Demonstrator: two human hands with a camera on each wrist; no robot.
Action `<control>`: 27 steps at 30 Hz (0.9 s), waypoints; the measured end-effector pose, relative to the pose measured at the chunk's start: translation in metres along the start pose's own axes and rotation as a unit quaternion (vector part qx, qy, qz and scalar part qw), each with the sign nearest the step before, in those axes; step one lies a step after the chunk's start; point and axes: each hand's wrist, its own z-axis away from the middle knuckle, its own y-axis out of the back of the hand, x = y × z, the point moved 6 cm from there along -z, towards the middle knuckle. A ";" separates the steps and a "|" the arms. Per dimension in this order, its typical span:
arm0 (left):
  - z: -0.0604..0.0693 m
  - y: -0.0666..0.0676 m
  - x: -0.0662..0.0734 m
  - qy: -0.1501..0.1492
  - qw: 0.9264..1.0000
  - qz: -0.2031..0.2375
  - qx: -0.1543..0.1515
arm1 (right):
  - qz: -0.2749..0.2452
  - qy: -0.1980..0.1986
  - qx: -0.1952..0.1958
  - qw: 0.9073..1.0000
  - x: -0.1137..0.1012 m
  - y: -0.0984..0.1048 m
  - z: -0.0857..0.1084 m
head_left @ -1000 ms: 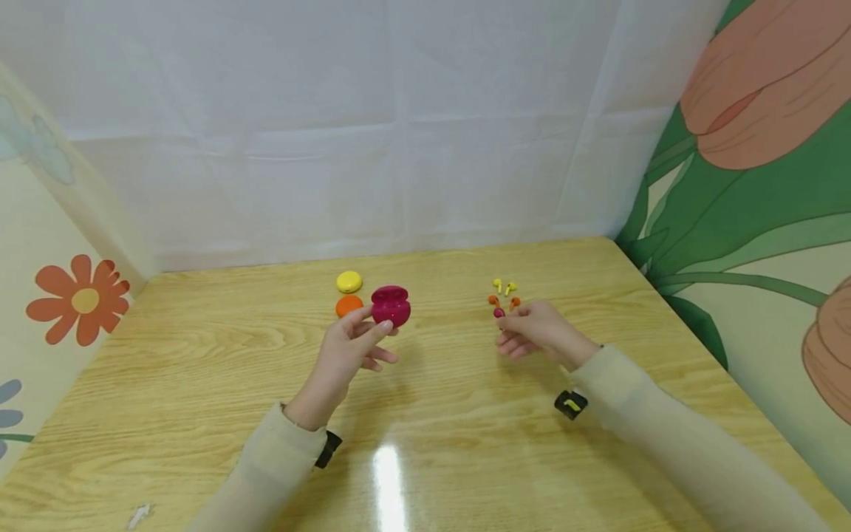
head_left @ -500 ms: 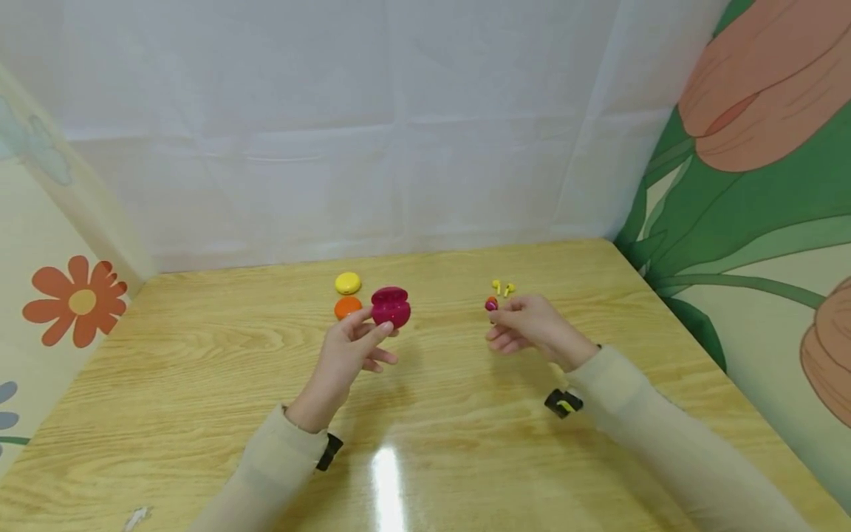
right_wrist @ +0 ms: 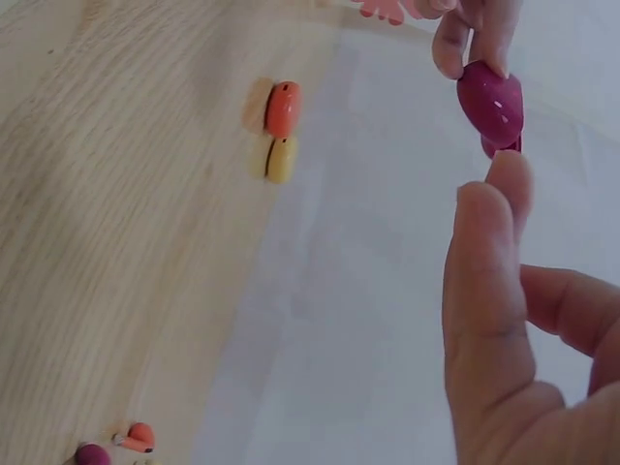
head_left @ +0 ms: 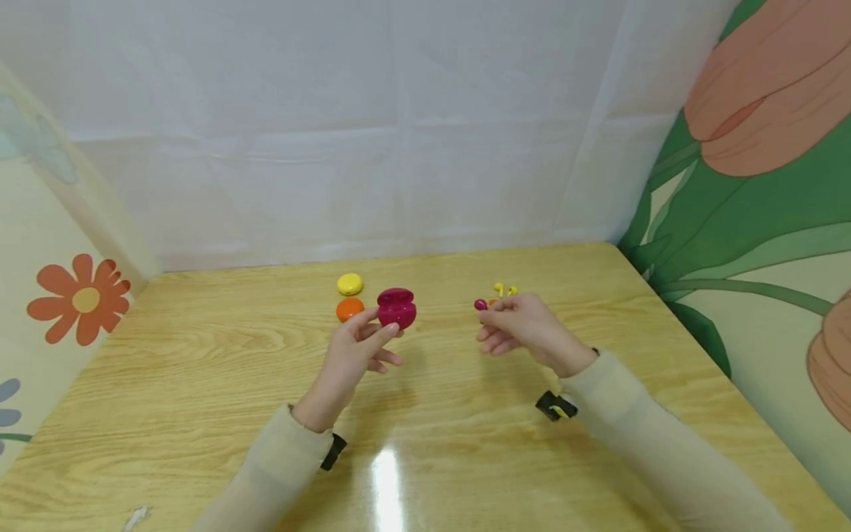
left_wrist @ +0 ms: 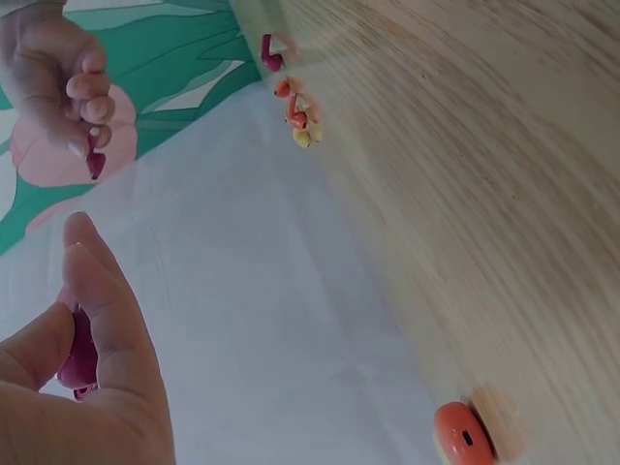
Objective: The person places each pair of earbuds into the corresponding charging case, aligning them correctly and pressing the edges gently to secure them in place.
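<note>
My left hand (head_left: 346, 355) holds a magenta earbud case (head_left: 397, 312) above the table, thumb in front, its lid raised. To the right, my right hand (head_left: 525, 329) pinches a magenta earbud (head_left: 480, 304) between thumb and fingertips, clear of the tabletop. The left wrist view shows that earbud (left_wrist: 95, 163) hanging from the fingertips, while in the right wrist view fingers hide it. A second magenta earbud (left_wrist: 272, 61) lies on the table near the orange earbuds (left_wrist: 296, 117). Some of these are covered by my right hand in the head view.
An orange case (head_left: 349, 308) and a yellow case (head_left: 349, 284) sit on the wooden table (head_left: 425, 414), just beyond my left hand. Yellow earbuds (head_left: 501, 289) lie behind my right hand. White sheeting (head_left: 399, 148) rises along the back edge.
My right hand has moved left with the magenta earbud, past the orange earbuds, toward the case. My left hand holds the case in nearly the same place.
</note>
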 end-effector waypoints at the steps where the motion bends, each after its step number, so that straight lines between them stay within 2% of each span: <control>1: 0.000 0.000 0.000 -0.001 1.000 0.001 -0.001 | -0.001 0.002 -0.001 1.000 -0.002 -0.001 0.000; 9: -0.001 -0.002 0.001 -0.004 1.000 0.003 -0.001 | -0.003 0.024 -0.004 1.000 -0.014 -0.011 0.000; 27: 0.001 -0.007 0.002 -0.010 1.000 0.003 -0.006 | -0.022 0.047 -0.025 0.998 -0.030 -0.030 0.003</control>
